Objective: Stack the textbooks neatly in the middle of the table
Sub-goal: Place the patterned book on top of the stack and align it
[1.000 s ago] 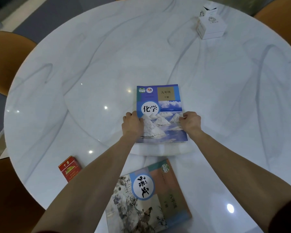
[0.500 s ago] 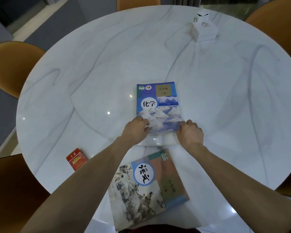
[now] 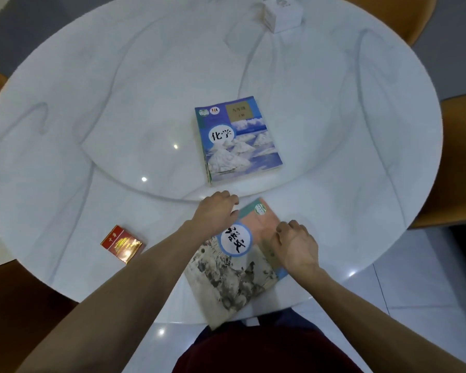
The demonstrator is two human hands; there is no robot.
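Observation:
A blue textbook (image 3: 238, 138) with white mounds on its cover lies on top of other books on the raised middle disc of the round white marble table (image 3: 119, 90). A second textbook (image 3: 234, 275) with an ink painting and a salmon band lies at the near table edge, its near corner overhanging. My left hand (image 3: 217, 212) hovers over that book's far left corner, fingers curled loosely. My right hand (image 3: 293, 244) rests on its right side, fingers bent onto the cover. Neither hand visibly grips it.
A red cigarette pack (image 3: 122, 244) lies near the table's left front edge. A white box (image 3: 280, 13) stands at the far side. Orange chairs (image 3: 457, 162) surround the table on the right and left.
Both hands let go of the blue textbook and drew back toward me to the near textbook. The blue book stays on the middle disc.

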